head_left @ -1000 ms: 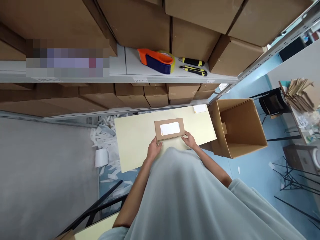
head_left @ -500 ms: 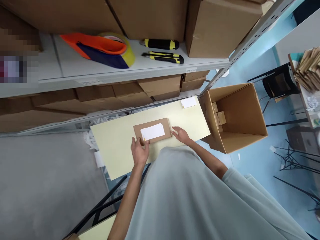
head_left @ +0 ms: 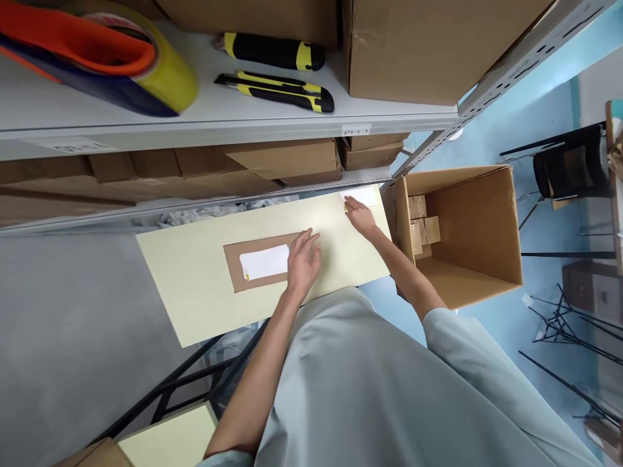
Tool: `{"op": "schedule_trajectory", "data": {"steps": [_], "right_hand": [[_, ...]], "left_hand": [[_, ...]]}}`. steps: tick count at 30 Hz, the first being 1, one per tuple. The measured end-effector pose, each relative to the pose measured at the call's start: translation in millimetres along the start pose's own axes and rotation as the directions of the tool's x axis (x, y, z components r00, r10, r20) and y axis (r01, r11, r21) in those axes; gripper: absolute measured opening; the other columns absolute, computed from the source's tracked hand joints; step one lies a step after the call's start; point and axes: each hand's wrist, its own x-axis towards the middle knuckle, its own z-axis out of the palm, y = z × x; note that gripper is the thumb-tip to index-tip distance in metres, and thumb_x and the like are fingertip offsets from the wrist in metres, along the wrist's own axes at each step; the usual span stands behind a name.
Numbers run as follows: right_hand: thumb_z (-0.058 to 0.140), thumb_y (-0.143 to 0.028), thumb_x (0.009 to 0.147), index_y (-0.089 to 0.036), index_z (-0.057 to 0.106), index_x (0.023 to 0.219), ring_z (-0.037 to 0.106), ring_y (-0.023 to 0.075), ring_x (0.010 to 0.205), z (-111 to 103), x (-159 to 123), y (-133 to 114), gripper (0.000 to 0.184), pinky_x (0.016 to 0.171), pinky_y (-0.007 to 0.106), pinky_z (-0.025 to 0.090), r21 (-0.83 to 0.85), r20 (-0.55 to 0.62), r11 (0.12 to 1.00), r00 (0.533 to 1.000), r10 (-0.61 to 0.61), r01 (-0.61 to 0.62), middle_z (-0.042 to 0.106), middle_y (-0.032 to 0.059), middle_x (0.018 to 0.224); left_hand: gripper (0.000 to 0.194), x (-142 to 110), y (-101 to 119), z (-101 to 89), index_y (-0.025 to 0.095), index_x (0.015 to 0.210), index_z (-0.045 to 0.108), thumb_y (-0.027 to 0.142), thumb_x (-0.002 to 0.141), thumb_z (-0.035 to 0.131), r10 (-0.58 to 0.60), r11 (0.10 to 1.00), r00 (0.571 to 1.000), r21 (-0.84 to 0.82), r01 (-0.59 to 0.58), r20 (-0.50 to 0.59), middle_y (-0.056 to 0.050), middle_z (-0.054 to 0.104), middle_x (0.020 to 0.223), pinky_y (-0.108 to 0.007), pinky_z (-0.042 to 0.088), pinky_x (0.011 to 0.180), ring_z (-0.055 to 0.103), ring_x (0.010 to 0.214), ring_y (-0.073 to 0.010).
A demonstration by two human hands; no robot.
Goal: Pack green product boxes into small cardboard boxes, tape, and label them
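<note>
A flat brown cardboard packet (head_left: 232, 267) lies on a pale yellow board (head_left: 195, 285), and a white label (head_left: 264, 262) with a small yellow mark sits on its top. Over the packet's right end is my left hand (head_left: 304, 264), its fingers apart and partly covering that end. My right hand (head_left: 360, 217) reaches to the board's far right corner, where its stretched fingers touch the left end of some white paper slips (head_left: 367, 196). Those slips lie flat, partly hidden under the fingers.
A large open carton (head_left: 472, 227) with several small brown boxes (head_left: 424, 227) inside stands right of the board. On the shelf (head_left: 195, 133) above lie two utility knives (head_left: 275, 52) and a tape dispenser (head_left: 121, 58). Brown cartons (head_left: 287, 159) line the lower shelf.
My left hand has moved from the packet's near left corner to its right end. My right hand has left the packet's right side and reached the white slips. The camera view has shifted closer.
</note>
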Motion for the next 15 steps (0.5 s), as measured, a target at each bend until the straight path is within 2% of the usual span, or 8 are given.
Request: {"op": "schedule_trajectory", "data": {"steps": [4, 9, 12, 15], "right_hand": [[0.053, -0.004, 0.109, -0.009, 0.075, 0.145, 0.060, 0.0290, 0.158, 2.6, 9.0, 6.6, 0.043, 0.133, 0.045, 0.050, -0.028, 0.072, 0.999, 0.997, -0.022, 0.024, 0.055, 0.0187, 0.175], [0.048, -0.001, 0.110, -0.013, 0.080, 0.134, 0.063, 0.0244, 0.154, 4.8, 5.0, 8.3, 0.042, 0.130, 0.038, 0.052, 0.022, 0.070, 1.000, 0.997, -0.019, 0.017, 0.061, 0.0152, 0.171], [0.045, -0.004, 0.112, -0.012, 0.078, 0.135, 0.071, 0.0250, 0.141, 5.5, 5.6, 5.7, 0.041, 0.121, 0.036, 0.057, 0.057, 0.016, 0.998, 0.999, 0.028, -0.029, 0.071, 0.0178, 0.159], [0.047, -0.013, 0.114, -0.016, 0.075, 0.132, 0.078, 0.0259, 0.119, 2.9, 9.2, 6.4, 0.034, 0.107, 0.035, 0.062, 0.157, -0.112, 0.978, 0.981, 0.157, -0.138, 0.080, 0.0160, 0.139]], "left_hand": [[0.036, 0.9, 4.5, 2.1, 0.025, 0.137, 0.078, 0.030, 0.109, 0.056, -0.015, 1.000, 1.000, 0.008, 0.014, 0.005, -0.013, 0.072, 0.154, -0.055, 0.050, 0.130, 0.064, 0.150, -0.0321], [0.036, -4.5, 0.4, -2.0, 0.023, 0.134, 0.079, 0.034, 0.110, 0.055, -0.079, 0.996, 0.997, 0.047, 0.079, -0.006, -0.014, 0.075, 0.149, -0.055, 0.052, 0.128, 0.068, 0.145, -0.0324], [0.038, -0.6, -1.2, 1.0, 0.022, 0.135, 0.078, 0.035, 0.110, 0.053, -0.090, 0.994, 0.995, 0.060, 0.087, 0.044, -0.015, 0.074, 0.150, -0.056, 0.051, 0.129, 0.067, 0.146, -0.0327], [0.039, 15.7, -0.3, 9.2, 0.023, 0.136, 0.078, 0.034, 0.110, 0.052, -0.057, 0.995, 0.991, 0.083, 0.047, 0.118, -0.014, 0.073, 0.152, -0.055, 0.050, 0.131, 0.065, 0.149, -0.0324]]}}
